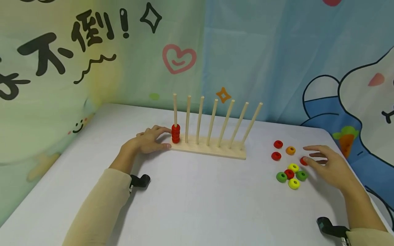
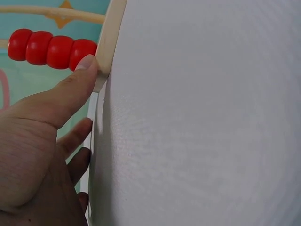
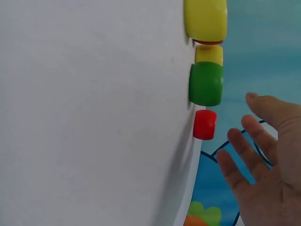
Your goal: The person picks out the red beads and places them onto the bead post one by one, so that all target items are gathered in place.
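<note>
A: What is shown behind the peg rack [image 1: 209,152]?
B: A backdrop [image 1: 243,44], on which "不倒!" can be read.
A: What is borne by the rack?
B: Four red beads [image 2: 59,52], stacked on its leftmost peg [image 1: 175,111].
A: The hands?
B: The rack's left end is merely touched by the left hand [image 1: 150,140], fingers extended. Well right of the rack, the right hand [image 1: 329,165] is loosely spread, nothing held; among nine loose beads [image 1: 293,183], one red bead [image 1: 302,162] is seen nearest its thumb.

A white table [image 1: 215,201] carries a wooden peg rack [image 1: 202,146] and loose red, orange, yellow and green beads [image 1: 291,169].
</note>
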A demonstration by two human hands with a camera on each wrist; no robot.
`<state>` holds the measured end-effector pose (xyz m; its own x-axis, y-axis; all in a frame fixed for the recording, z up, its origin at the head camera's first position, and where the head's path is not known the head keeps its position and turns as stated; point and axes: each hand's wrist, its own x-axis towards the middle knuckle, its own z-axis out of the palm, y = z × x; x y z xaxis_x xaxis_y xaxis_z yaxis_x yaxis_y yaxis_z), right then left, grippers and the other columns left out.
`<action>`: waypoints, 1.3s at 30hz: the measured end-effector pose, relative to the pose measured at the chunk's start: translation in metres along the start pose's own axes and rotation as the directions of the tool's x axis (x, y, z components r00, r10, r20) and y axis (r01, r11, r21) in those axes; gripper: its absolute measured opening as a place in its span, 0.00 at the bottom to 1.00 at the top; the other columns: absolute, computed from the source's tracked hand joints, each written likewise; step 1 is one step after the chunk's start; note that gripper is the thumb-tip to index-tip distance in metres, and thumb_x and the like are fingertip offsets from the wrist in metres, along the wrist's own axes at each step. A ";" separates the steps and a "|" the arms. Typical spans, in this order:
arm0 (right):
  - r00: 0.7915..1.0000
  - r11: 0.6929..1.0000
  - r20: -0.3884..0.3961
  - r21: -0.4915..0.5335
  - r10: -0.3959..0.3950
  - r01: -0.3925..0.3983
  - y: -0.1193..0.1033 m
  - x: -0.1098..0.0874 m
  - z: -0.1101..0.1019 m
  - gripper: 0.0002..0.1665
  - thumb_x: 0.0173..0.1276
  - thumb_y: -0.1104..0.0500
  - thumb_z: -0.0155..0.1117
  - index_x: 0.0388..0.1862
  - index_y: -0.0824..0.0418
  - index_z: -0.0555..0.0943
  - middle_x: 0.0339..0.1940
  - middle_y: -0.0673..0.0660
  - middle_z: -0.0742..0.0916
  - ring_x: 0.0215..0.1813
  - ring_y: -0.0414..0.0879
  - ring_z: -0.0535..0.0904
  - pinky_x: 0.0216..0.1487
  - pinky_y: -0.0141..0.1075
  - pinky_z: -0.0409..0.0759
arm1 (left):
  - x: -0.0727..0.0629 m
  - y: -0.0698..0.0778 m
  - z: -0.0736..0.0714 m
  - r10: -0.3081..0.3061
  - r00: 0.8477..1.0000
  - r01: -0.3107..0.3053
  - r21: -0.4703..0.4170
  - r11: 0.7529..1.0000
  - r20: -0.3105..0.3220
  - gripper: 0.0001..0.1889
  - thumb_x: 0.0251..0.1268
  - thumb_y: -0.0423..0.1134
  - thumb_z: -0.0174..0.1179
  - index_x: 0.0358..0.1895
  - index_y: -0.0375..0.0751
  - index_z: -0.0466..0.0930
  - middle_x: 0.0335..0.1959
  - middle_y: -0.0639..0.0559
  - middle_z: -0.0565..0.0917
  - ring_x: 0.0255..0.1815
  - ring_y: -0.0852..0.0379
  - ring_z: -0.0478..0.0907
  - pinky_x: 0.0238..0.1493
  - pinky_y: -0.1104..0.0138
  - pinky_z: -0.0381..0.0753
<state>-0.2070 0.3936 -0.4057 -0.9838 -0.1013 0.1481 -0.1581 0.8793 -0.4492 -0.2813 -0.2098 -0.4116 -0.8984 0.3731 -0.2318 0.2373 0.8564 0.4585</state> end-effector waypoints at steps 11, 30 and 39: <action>0.995 1.000 0.095 -0.006 -0.014 0.015 0.009 0.002 -0.002 0.21 0.76 0.59 0.64 0.63 0.66 0.78 0.66 0.74 0.74 0.62 0.74 0.70 0.55 0.59 0.82 | -0.001 0.003 -0.003 -0.012 1.000 0.012 0.003 1.000 0.010 0.38 0.68 0.64 0.61 0.78 0.61 0.62 0.79 0.42 0.59 0.72 0.34 0.63 0.67 0.30 0.58; 0.983 0.999 0.177 -0.025 0.045 -0.042 0.015 -0.008 0.002 0.23 0.71 0.63 0.67 0.63 0.69 0.78 0.61 0.75 0.77 0.59 0.73 0.74 0.55 0.67 0.78 | -0.002 0.003 0.000 0.021 1.000 -0.021 -0.007 1.000 0.008 0.37 0.68 0.65 0.60 0.77 0.60 0.63 0.78 0.43 0.60 0.73 0.33 0.61 0.67 0.28 0.56; 0.979 0.995 0.182 -0.048 0.096 -0.089 0.013 -0.007 0.004 0.26 0.72 0.60 0.67 0.64 0.71 0.75 0.59 0.76 0.79 0.56 0.73 0.75 0.54 0.67 0.77 | -0.002 0.004 0.000 0.001 1.000 -0.001 0.008 1.000 0.007 0.37 0.68 0.65 0.60 0.78 0.62 0.62 0.79 0.42 0.60 0.72 0.35 0.63 0.68 0.30 0.57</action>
<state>-0.2026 0.4036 -0.4160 -0.9933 -0.0995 -0.0590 -0.0660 0.9062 -0.4178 -0.2788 -0.2068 -0.4091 -0.8956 0.3762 -0.2376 0.2408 0.8588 0.4522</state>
